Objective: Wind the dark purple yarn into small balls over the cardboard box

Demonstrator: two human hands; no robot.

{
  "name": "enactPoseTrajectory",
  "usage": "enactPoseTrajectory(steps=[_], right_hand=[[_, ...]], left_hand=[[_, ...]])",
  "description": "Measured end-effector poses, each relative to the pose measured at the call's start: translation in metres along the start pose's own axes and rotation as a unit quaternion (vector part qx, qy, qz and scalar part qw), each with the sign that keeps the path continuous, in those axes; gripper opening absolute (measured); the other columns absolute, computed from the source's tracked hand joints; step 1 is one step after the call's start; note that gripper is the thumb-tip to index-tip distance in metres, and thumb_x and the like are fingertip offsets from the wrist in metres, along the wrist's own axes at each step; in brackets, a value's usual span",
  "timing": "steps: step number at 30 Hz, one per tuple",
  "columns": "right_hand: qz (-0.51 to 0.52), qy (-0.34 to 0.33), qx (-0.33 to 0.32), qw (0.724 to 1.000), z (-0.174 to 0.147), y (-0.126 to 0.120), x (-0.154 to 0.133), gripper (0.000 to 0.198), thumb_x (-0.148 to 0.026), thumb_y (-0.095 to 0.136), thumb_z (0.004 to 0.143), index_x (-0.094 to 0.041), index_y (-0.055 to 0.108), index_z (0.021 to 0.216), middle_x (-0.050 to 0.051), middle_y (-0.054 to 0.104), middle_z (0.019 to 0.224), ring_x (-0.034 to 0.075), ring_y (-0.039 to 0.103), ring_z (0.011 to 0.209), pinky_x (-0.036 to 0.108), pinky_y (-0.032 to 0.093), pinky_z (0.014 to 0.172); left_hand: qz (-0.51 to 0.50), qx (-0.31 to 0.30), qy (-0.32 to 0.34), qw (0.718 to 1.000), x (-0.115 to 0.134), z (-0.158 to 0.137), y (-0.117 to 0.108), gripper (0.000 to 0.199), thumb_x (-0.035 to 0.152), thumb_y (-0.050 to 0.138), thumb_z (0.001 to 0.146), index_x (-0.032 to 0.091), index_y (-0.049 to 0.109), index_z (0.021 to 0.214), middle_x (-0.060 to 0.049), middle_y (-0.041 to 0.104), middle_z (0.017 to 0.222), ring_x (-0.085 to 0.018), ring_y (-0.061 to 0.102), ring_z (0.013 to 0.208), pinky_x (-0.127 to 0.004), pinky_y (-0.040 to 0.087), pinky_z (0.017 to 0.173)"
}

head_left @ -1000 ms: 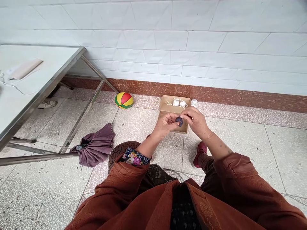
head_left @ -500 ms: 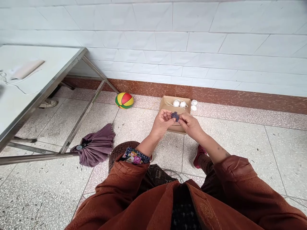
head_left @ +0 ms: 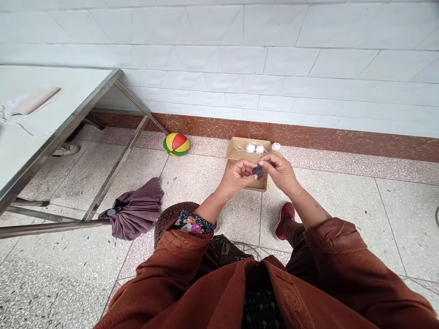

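Observation:
Between my two hands is a small dark purple-grey piece, ridged and fan-like, perhaps crochet or gathered fabric [head_left: 258,172]; its exact kind is too small to tell. My left hand [head_left: 237,176] pinches its left side between thumb and fingers. My right hand [head_left: 279,171] grips its upper right edge with thumb and fingertips. Below and behind my hands, an open cardboard box [head_left: 236,142] lies on the floor, partly hidden by them. White balls of yarn [head_left: 250,147] with loose strands lie in its far part, and another white ball [head_left: 275,146] sits beside the box.
A yellow, red and green ball [head_left: 176,144] lies near the wall. A folded purple umbrella [head_left: 137,210] rests on the floor by the metal frame of a table [head_left: 85,91]. My shoe [head_left: 285,219] is right of centre, and a patterned round seat [head_left: 171,217] is partly under me.
Both hands have shifted slightly right with the dark piece, and it has turned. My right hand has moved up to its upper edge and now covers part of the white balls beside the box.

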State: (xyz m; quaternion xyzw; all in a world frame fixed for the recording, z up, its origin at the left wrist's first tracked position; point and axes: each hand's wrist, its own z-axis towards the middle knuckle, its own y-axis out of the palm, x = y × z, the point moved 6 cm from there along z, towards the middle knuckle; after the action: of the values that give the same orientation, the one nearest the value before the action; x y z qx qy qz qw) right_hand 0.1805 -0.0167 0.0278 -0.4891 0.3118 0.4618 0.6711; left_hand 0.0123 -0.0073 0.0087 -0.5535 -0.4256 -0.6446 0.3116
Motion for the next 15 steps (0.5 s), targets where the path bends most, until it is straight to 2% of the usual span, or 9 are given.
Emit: enactPoseTrajectory(steps=[4, 7, 10, 12, 15], right_hand=[[0.012, 0.025, -0.032, 0.999, -0.007, 0.016, 0.010, 0.023, -0.041, 0.063, 0.104, -0.025, 0.068, 0.088, 0.001, 0.066, 0.083, 0.019, 0.060, 0.077, 0.034, 0.051, 0.073], [-0.019, -0.023, -0.078, 0.997, -0.017, 0.028, -0.003, 0.024, -0.039, 0.064, 0.103, -0.025, 0.066, 0.084, 0.001, 0.065, 0.081, 0.020, 0.061, 0.078, 0.034, 0.051, 0.075], [-0.026, -0.063, -0.100, 0.993, -0.021, 0.025, -0.020, 0.022, -0.039, 0.064, 0.105, -0.027, 0.071, 0.090, 0.002, 0.069, 0.085, 0.021, 0.064, 0.082, 0.036, 0.054, 0.078], [-0.029, -0.068, -0.079, 0.994, -0.017, 0.015, -0.024, 0.021, -0.041, 0.065, 0.106, -0.028, 0.073, 0.093, 0.003, 0.072, 0.089, 0.022, 0.065, 0.084, 0.037, 0.055, 0.081], [-0.033, -0.046, -0.018, 0.998, -0.007, -0.002, -0.016, 0.019, -0.040, 0.067, 0.104, -0.027, 0.074, 0.091, 0.003, 0.072, 0.089, 0.022, 0.066, 0.085, 0.039, 0.055, 0.083]], left_hand=[[-0.050, 0.042, 0.027, 0.997, 0.004, 0.003, -0.007, 0.037, 0.030, 0.092, 0.074, 0.021, 0.068, 0.101, 0.000, 0.076, 0.092, -0.012, 0.070, 0.084, -0.029, 0.055, 0.084], [-0.048, 0.095, 0.038, 0.994, -0.001, 0.008, -0.019, 0.037, 0.027, 0.091, 0.074, 0.021, 0.066, 0.102, 0.001, 0.074, 0.089, -0.012, 0.068, 0.082, -0.029, 0.055, 0.083], [0.008, 0.131, 0.033, 0.991, -0.005, 0.011, -0.025, 0.035, 0.022, 0.088, 0.073, 0.021, 0.066, 0.101, 0.003, 0.071, 0.083, -0.010, 0.065, 0.075, -0.027, 0.052, 0.076], [0.056, 0.114, 0.034, 0.991, -0.003, 0.010, -0.021, 0.034, 0.021, 0.088, 0.072, 0.020, 0.067, 0.098, 0.003, 0.069, 0.080, -0.010, 0.062, 0.072, -0.026, 0.050, 0.073], [0.090, 0.036, 0.045, 0.994, 0.001, 0.005, -0.006, 0.030, 0.022, 0.088, 0.075, 0.020, 0.069, 0.098, 0.001, 0.072, 0.083, -0.011, 0.064, 0.075, -0.028, 0.052, 0.077]])
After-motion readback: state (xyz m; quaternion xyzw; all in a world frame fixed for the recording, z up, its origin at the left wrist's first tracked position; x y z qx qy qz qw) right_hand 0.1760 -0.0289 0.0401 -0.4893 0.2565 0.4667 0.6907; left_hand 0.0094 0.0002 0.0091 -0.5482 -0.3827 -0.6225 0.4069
